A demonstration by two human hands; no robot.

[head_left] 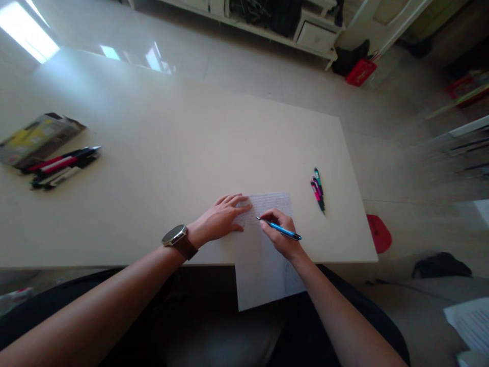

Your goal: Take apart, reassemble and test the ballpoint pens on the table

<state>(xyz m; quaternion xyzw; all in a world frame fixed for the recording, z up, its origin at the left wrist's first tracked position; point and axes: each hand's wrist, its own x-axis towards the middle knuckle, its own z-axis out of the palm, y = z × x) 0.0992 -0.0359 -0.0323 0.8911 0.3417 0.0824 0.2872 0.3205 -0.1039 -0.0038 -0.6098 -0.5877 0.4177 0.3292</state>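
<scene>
A sheet of paper (pixel 254 270) lies on the white table, its lower part hanging past the near edge; its upper part bears rows of small writing. My right hand (pixel 280 232) is closed round a blue pen (pixel 282 229), whose tip points left at the paper near the written lines. Flat on the sheet's upper left edge rests my left hand (pixel 225 216), fingers spread and holding nothing. A watch (pixel 174 234) with a brown strap is on the left wrist.
Several pens (pixel 318 188) lie right of the paper. At the far left are more pens (pixel 63 164) beside a clear and yellow package (pixel 38 137). The table's (pixel 191 142) right edge is beyond the right-hand pens, with a red seat (pixel 378 233) past it.
</scene>
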